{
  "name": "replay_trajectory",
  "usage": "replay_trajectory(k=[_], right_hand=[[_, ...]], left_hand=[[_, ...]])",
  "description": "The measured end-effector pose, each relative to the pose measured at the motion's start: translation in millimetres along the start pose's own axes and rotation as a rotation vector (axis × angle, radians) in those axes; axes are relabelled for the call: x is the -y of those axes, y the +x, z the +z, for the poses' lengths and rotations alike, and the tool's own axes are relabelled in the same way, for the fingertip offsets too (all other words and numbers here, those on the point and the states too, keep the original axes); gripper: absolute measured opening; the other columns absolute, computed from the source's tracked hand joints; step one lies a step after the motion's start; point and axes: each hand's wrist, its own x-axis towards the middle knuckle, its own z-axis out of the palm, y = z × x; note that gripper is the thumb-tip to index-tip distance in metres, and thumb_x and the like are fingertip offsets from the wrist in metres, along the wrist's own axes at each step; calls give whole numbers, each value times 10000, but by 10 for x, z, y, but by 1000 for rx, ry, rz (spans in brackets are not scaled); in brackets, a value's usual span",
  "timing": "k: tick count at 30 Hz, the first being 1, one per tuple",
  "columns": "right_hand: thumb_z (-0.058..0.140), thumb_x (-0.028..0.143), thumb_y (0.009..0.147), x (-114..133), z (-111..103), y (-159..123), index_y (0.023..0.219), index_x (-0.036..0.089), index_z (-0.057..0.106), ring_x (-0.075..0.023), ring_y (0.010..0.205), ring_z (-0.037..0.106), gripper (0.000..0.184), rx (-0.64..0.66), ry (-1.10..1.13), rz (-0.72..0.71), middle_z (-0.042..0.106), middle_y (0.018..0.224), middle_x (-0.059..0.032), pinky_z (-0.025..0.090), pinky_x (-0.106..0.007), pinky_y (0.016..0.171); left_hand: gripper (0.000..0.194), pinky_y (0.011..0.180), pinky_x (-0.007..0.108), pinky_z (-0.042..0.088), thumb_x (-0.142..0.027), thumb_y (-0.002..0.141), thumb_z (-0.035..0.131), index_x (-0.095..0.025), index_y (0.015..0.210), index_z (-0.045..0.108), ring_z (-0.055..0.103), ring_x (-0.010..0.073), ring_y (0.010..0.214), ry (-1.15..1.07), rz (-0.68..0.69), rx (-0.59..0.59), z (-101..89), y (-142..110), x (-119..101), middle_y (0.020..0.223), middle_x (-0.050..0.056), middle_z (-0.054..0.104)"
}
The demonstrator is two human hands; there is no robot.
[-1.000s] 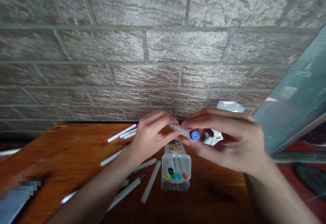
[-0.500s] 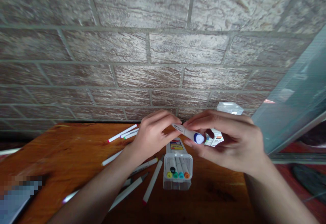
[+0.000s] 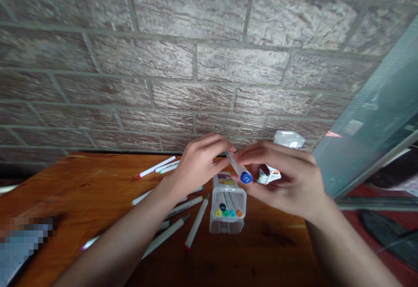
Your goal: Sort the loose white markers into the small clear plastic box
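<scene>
A white marker [image 3: 235, 165] with a blue end numbered 72 is held up between both hands, its blue end tilted toward me. My left hand [image 3: 204, 158] pinches the far end with thumb and fingertips. Around the near part, the fingers of my right hand [image 3: 282, 178] are closed. Just below stands a clear plastic case [image 3: 228, 224] with several markers in it; their ends show yellow, black, green, light blue and orange. Loose white markers [image 3: 197, 224] lie on the wooden table [image 3: 271, 256] left of the case, some partly hidden by my left arm.
Behind my right hand are a clear plastic lid-like piece [image 3: 289, 139] and a printed white package [image 3: 272, 173], partly hidden. A brick wall [image 3: 192, 60] rises at the table's back edge. A pale greenish panel [image 3: 365, 99] stands on the right. Part of the lower left is pixelated.
The marker has turned, so the number 72 on its blue end now faces me. Both hands keep their grip. The camera view has shifted slightly.
</scene>
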Motion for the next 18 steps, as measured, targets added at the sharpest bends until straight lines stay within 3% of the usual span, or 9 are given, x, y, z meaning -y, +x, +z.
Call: replay_trajectory(k=[18], right_hand=[[777, 71, 918, 177, 13, -177, 1107, 151, 748, -118, 661, 663, 208, -11, -64, 37, 764, 980, -66, 525, -249, 583]], left_hand=[[22, 832, 328, 599, -134, 983, 726, -153, 987, 736, 745, 204, 930, -64, -5, 72, 29, 9, -127, 974, 52, 772]])
